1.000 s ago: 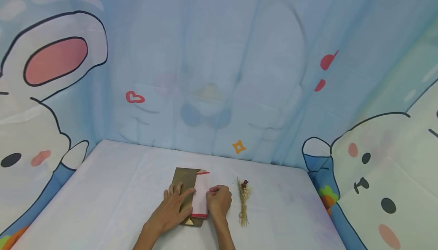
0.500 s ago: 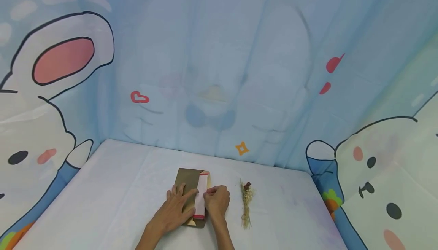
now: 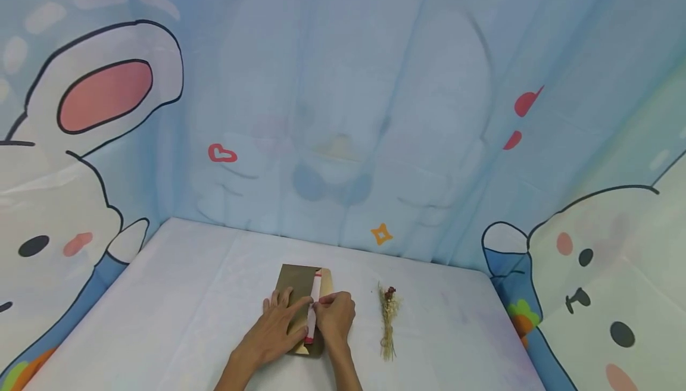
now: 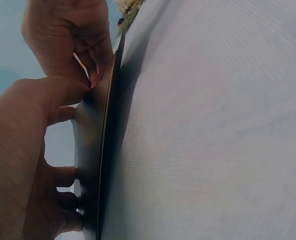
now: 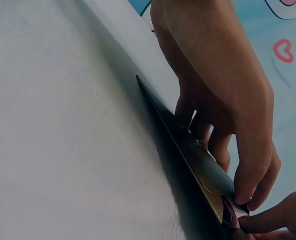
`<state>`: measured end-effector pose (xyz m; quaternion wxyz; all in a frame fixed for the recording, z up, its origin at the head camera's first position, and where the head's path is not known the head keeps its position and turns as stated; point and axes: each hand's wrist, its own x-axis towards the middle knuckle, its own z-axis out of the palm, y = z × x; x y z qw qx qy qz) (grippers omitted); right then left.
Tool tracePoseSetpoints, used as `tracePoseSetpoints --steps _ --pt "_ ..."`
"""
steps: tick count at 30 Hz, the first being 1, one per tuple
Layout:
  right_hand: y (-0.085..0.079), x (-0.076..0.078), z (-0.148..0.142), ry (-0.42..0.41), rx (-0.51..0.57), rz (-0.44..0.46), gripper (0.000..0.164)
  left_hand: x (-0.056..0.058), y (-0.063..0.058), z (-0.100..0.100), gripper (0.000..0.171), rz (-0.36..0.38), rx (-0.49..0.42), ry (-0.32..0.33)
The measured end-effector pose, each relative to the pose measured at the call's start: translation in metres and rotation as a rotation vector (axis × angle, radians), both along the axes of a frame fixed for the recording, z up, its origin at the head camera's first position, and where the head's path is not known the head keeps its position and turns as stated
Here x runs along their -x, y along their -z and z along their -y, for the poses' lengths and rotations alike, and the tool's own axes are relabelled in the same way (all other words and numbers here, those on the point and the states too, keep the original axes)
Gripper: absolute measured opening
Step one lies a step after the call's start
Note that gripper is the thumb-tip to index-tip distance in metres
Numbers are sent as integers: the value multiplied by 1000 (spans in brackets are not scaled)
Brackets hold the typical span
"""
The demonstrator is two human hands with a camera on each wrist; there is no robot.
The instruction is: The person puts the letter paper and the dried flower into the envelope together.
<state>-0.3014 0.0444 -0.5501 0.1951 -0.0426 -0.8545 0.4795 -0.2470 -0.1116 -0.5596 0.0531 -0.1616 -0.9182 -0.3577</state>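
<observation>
A brown envelope (image 3: 297, 279) lies on the white table, its lighter flap (image 3: 326, 282) spread out on the right side. Only a narrow strip of folded pale pink paper (image 3: 316, 287) with red ends shows at the envelope's opening; the rest is hidden inside. My left hand (image 3: 272, 324) presses flat on the envelope with fingers spread, its index fingertip at the opening. With thumb and fingers, my right hand (image 3: 336, 319) pinches the paper's outer edge. In the right wrist view, the envelope (image 5: 195, 155) gapes slightly around the curved paper (image 5: 230, 212).
A tied bunch of dried flowers (image 3: 388, 322) lies right of the right hand. The table (image 3: 214, 272) has a white cloth and ends at a blue printed curtain (image 3: 343, 81) behind. Cartoon animals decorate the curtain on both sides.
The pink paper has slid leftward into the envelope, so its visible strip is much narrower and more flap shows. My right hand has moved left with it; the left hand stays on the envelope.
</observation>
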Motion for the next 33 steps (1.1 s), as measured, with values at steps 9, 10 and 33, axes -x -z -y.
tracePoseSetpoints --steps 9,10,33 --pt "3 2 4 -22 -4 -30 10 1 0 -1 62 -7 13 -1" --pt "2 1 5 -22 -9 -23 10 0 0 -1 62 -6 15 -3" --pt "8 0 18 49 34 1 16 1 2 1 64 23 10 0"
